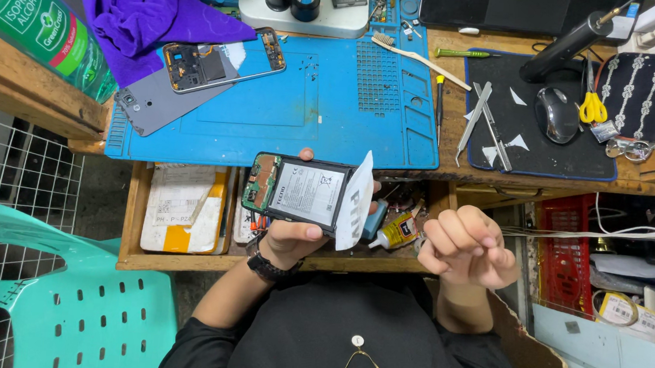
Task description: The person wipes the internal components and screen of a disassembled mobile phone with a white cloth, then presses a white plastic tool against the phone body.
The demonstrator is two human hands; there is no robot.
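My left hand (pixel 292 236) grips an opened phone body (pixel 299 193), back side up, with its green circuit board and white-labelled battery showing. A white adhesive strip (pixel 356 202) peels up from the battery's right end. My right hand (pixel 467 245) hovers to the right of the phone with its fingers curled together; whether it pinches anything small I cannot tell. Both hands are above an open wooden drawer (pixel 134 215) below the bench edge.
A blue work mat (pixel 333 107) carries a second opened phone (pixel 224 61) and a grey back cover (pixel 155 100). A purple cloth (pixel 143 2), microscope base (pixel 306 7), toothbrush (pixel 419 56), tweezers (pixel 484 118), mouse (pixel 556 114) and yellow scissors (pixel 592 107) lie around. Glue tube (pixel 394 232) in drawer; teal chair (pixel 62 295) left.
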